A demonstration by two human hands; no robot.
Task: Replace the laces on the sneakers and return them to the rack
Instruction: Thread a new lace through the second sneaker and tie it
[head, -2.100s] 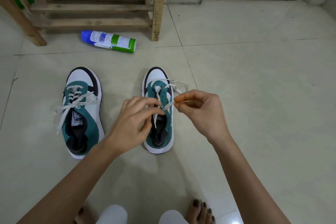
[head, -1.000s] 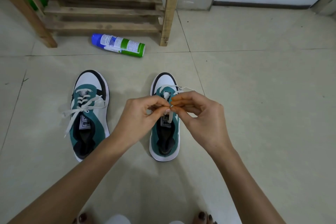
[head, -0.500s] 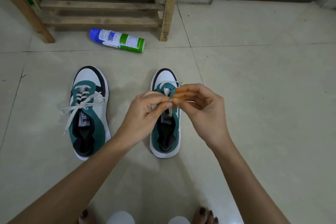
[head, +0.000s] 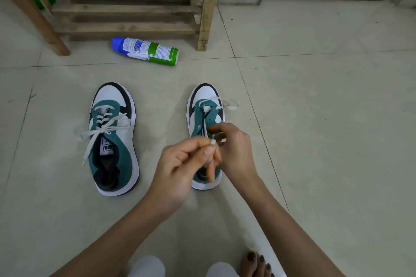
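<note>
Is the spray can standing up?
No, the spray can lies on its side on the tiled floor, just in front of the wooden rack.

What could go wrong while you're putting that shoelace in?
The lace on the right sneaker is only threaded near the toe, so a hard pull from the hands, left and right, might yank it out. The spray can lies on its side before the rack and might roll underfoot.
</note>
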